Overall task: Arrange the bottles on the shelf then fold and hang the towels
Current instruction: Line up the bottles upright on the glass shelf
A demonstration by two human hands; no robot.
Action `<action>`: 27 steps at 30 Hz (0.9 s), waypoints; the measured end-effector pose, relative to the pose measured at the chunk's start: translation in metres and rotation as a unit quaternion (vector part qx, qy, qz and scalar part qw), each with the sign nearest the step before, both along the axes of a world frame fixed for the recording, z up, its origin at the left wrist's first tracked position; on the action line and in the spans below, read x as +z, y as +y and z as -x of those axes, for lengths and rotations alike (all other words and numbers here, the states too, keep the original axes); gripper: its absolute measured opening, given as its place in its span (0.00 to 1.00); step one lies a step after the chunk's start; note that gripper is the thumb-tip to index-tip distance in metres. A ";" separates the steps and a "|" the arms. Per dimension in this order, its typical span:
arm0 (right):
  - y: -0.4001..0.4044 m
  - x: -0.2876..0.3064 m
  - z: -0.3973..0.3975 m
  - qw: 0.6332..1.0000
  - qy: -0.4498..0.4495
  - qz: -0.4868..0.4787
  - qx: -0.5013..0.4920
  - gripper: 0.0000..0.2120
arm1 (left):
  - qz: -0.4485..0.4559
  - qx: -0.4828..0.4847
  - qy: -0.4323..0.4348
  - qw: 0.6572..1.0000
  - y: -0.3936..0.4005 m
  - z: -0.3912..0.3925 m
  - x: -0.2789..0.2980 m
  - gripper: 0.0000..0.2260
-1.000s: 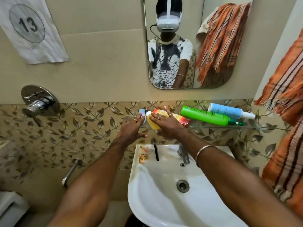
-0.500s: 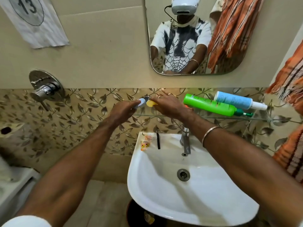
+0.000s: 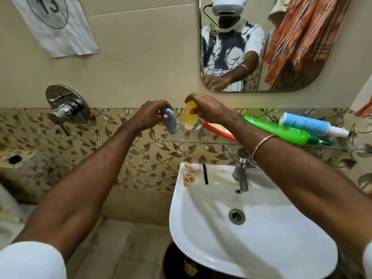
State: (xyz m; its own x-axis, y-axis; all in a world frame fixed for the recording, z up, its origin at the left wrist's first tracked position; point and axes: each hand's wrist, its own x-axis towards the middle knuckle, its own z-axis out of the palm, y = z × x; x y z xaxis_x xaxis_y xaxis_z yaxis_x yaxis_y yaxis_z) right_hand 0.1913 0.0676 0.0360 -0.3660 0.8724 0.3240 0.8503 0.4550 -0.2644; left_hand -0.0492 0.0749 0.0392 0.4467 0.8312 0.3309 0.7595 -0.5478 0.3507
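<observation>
A glass shelf runs along a wall of leaf-patterned tiles above a white sink, with a mirror higher up reflecting orange striped towels and a chrome shower valve to the left. A paper sheet taped to the wall reads "13"; the print on the green bottle and the blue-and-white bottle lying on the shelf is too small to read. The left hand has its grip around a small grey-blue bottle and the right hand pinches a yellow bottle, both held upright at the shelf's left end.

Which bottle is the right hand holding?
The yellow bottle. The right hand grips it upright; the left hand holds the grey-blue bottle.
</observation>
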 end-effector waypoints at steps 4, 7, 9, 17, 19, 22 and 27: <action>0.003 0.007 0.011 0.999 -0.030 0.008 0.008 0.19 | -0.018 -0.012 0.024 0.999 0.012 -0.002 0.005 0.13; 0.004 0.007 0.017 0.999 -0.040 0.018 0.004 0.19 | -0.007 -0.027 0.028 0.999 0.018 -0.004 0.005 0.14; 0.004 0.006 0.020 0.999 -0.041 0.024 0.001 0.20 | 0.004 -0.038 0.033 0.999 0.020 -0.004 0.003 0.14; 0.006 0.000 0.022 0.999 -0.022 0.045 -0.018 0.21 | 0.023 -0.053 0.039 0.998 0.026 -0.003 0.002 0.15; 0.006 -0.001 0.022 0.999 -0.019 0.043 -0.017 0.21 | 0.031 -0.059 0.042 0.997 0.025 -0.003 0.003 0.15; 0.005 -0.003 0.023 0.999 -0.015 0.043 -0.011 0.20 | 0.033 -0.063 0.049 0.996 0.023 -0.004 0.005 0.16; 0.004 -0.005 0.024 0.999 -0.007 0.047 0.000 0.21 | 0.034 -0.053 0.058 0.996 0.022 -0.006 0.006 0.17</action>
